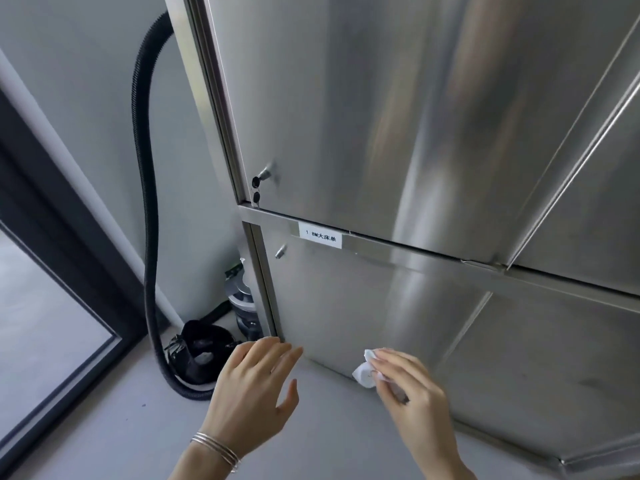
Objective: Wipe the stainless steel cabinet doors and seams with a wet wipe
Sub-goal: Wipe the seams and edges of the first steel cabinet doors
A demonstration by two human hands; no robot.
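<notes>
Right hand [412, 386]: fingers curled, pinching a crumpled white wet wipe [366, 371] at its 10 o'clock.
Wet wipe: held against the bottom edge of the lower cabinet door [363, 306].
Left hand [256, 386]: at 9 o'clock of the right hand, fingers straight, slightly spread, holding nothing; fingertips near the door's bottom-left corner.
Bracelets [216, 448]: thin metal bands on the left wrist.
Horizontal seam [398, 252]: at 12 o'clock of the hands, between the lower and upper cabinet door [346, 116]; bears a white label [320, 234].
Corrugated black hose [145, 202]: at 10 o'clock of the left hand, hanging along the wall, curving onto the floor beside a black bag [204, 355].
</notes>
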